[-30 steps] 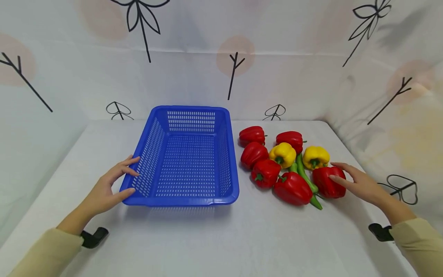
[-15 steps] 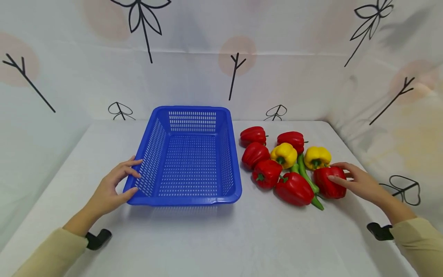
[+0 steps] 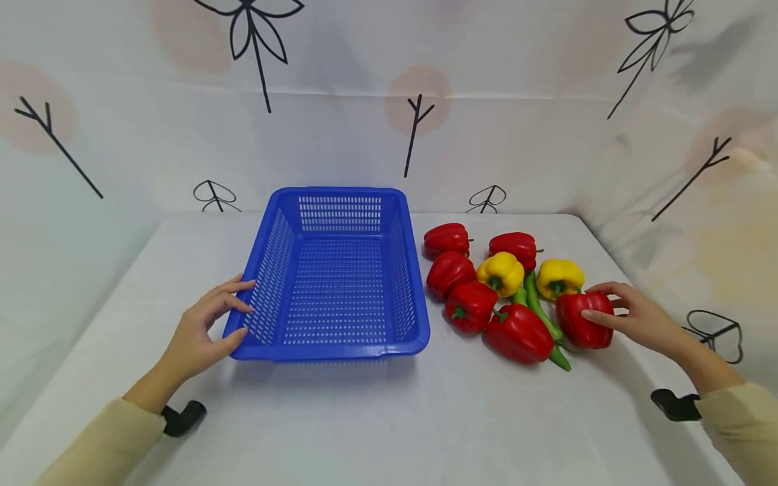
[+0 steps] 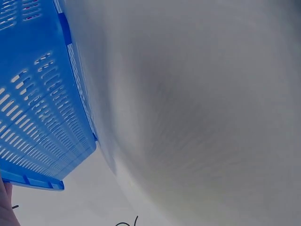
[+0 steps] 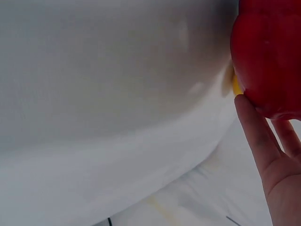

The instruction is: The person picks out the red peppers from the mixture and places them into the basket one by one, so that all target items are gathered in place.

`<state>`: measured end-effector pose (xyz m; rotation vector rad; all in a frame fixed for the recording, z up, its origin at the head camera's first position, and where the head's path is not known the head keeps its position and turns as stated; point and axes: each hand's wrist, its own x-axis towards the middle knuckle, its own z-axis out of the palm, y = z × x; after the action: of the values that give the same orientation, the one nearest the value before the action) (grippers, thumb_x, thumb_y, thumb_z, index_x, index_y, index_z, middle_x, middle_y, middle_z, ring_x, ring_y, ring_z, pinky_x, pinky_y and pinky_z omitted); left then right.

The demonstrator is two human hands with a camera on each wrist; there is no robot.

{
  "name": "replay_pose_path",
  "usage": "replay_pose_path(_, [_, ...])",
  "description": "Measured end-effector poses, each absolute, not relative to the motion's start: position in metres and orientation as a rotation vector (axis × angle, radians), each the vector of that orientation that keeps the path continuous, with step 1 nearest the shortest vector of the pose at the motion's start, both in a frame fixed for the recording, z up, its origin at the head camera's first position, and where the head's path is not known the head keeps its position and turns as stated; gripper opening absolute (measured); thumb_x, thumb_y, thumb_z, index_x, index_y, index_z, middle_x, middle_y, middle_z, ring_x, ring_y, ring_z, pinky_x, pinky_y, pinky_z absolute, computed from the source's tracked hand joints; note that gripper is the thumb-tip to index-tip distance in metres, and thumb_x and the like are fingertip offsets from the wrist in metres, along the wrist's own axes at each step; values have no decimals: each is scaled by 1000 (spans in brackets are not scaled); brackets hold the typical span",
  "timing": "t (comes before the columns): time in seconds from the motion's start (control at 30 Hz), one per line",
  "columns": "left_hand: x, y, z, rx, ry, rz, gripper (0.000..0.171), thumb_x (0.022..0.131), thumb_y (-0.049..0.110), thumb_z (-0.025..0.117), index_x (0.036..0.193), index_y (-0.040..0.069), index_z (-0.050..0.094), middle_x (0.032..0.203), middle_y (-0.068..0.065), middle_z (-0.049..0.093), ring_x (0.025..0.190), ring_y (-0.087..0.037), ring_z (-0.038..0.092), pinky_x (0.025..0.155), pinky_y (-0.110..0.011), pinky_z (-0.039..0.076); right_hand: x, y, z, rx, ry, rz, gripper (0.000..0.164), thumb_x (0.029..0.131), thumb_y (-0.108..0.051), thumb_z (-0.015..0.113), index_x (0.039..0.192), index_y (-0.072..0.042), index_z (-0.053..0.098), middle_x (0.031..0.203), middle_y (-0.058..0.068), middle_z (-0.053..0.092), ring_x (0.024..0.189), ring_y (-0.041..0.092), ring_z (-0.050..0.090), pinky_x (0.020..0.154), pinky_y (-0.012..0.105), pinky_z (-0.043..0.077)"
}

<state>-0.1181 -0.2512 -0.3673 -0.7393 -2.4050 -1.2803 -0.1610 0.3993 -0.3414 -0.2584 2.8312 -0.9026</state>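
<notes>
A blue plastic basket [image 3: 334, 290] with slotted walls stands left of centre in the head view. My left hand [image 3: 197, 334] holds its left rim near the front corner, thumb and fingers spread along the edge. In the left wrist view the basket's slotted outer wall [image 4: 42, 103] fills the left side, with a sliver of my hand at the lower corner. On the right, my right hand [image 3: 647, 320] grips a red bell pepper [image 3: 582, 322], thumb on the near side and fingers at the back. The right wrist view shows fingers [image 5: 257, 134] against this pepper's end.
Several red bell peppers [image 3: 519, 334] are grouped between the basket and my right hand. Two yellow bell peppers [image 3: 501, 273] and green chili peppers [image 3: 537, 307] lie among them. A patterned cloth backdrop [image 3: 340, 135] rises behind the white table [image 3: 377, 432].
The view has shifted slightly. The basket's front has edged a little to the right with my left hand. My right hand's fingers have settled around the red bell pepper, which has shifted slightly right.
</notes>
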Motion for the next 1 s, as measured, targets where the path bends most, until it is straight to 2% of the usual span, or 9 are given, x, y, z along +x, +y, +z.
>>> replay_pose_path(0.23, [-116, -254, -366, -767, -2381, -1242, 37, 67, -14, 68, 98, 5, 60, 132, -14, 49, 133, -16, 32, 94, -13, 33, -163, 396, -327, -237, 2870, -869, 58, 88, -27, 63, 128, 6, 36, 124, 31, 39, 107, 52, 38, 66, 51, 54])
replay_pose_path(1.0, [-120, -250, -365, -783, -2397, -1258, 36, 66, -13, 66, 94, 8, 59, 131, -15, 50, 133, -18, 32, 94, -14, 33, -173, 370, -291, -352, 2914, -893, 57, 86, -23, 67, 128, 2, 38, 120, 24, 45, 104, 45, 45, 60, 36, 55])
